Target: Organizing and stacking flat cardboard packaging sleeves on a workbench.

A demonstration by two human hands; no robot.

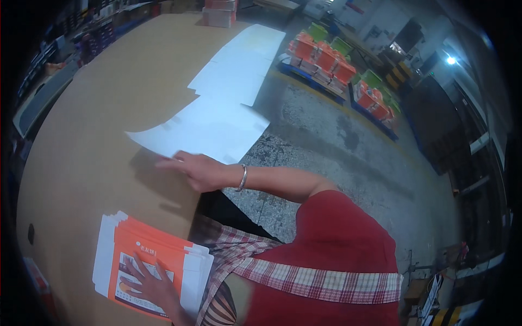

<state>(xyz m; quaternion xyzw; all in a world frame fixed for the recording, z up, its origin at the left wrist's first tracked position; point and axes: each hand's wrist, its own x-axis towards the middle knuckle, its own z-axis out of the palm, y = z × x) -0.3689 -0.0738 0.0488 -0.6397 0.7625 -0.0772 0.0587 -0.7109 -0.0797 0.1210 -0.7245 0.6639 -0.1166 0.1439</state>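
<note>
My left hand (pixel 148 285) lies with its fingers spread on a stack of flat printed carton blanks (pixel 157 236), orange with white side flaps, at the table's near edge. Farther up the table, my right hand (pixel 200 169), with a silver bracelet at the wrist, is closed at the near edge of a white card sheet (pixel 209 127). That sheet's near left corner is lifted off the tabletop and casts a shadow. Beyond it more white sheets (pixel 242 60) lie flat and overlap, partly past the table's right edge.
The brown table (pixel 103 119) has a rounded far left side. Small boxes (pixel 219 13) stand at its far end. On the floor to the right, blue pallets (pixel 310 81) carry orange boxes and green crates. A dark stack (pixel 440 122) stands farther right.
</note>
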